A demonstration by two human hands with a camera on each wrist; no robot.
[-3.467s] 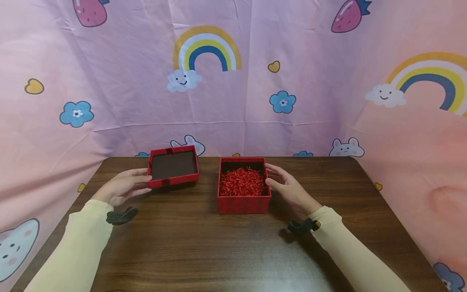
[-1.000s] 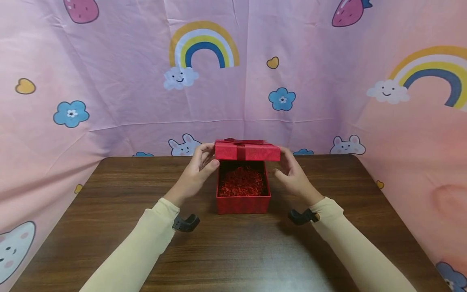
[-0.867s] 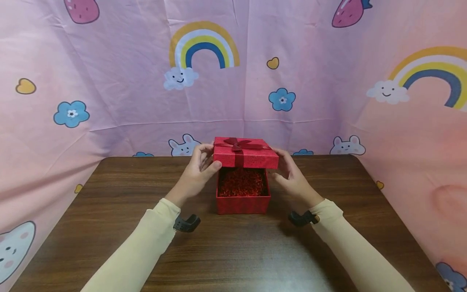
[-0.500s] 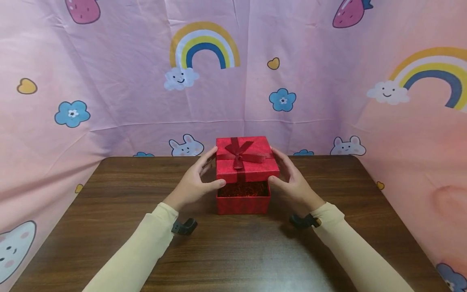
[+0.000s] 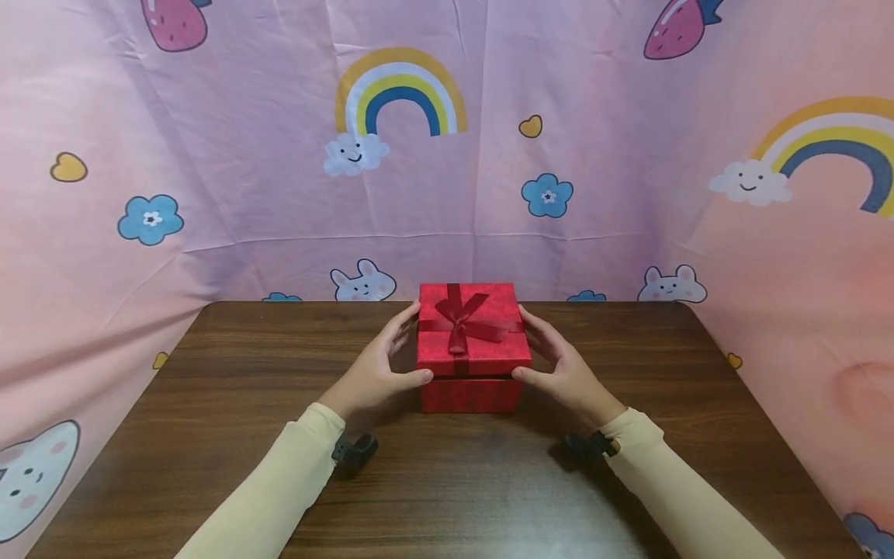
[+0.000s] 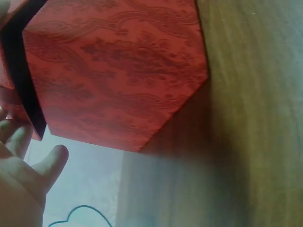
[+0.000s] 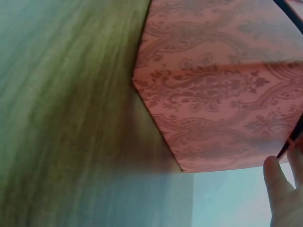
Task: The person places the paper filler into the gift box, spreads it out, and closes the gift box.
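Note:
A red gift box [image 5: 471, 396] with a damask pattern stands on the table, its red lid [image 5: 492, 299] seated over the top. Dark red ribbon [image 5: 458, 314] crosses the lid and ends in a bow. My left hand [image 5: 373, 373] holds the lid's left side, thumb at the near corner and fingers along the edge. On the opposite side my right hand [image 5: 567, 379] grips the lid the same way. In the left wrist view a dark gap shows between the lid [image 6: 5, 71] and the box wall [image 6: 118, 71]. Whatever lies inside the box is hidden.
The brown wooden table [image 5: 447, 497] extends around the box. Behind it hangs a pink cloth [image 5: 279, 155] printed with rainbows, flowers and rabbits, which also runs along both sides.
The lid went from my left hand's side to above the box, tilted level and came down over it, covering the red shredded paper. My right hand moved from the box's side to the lid.

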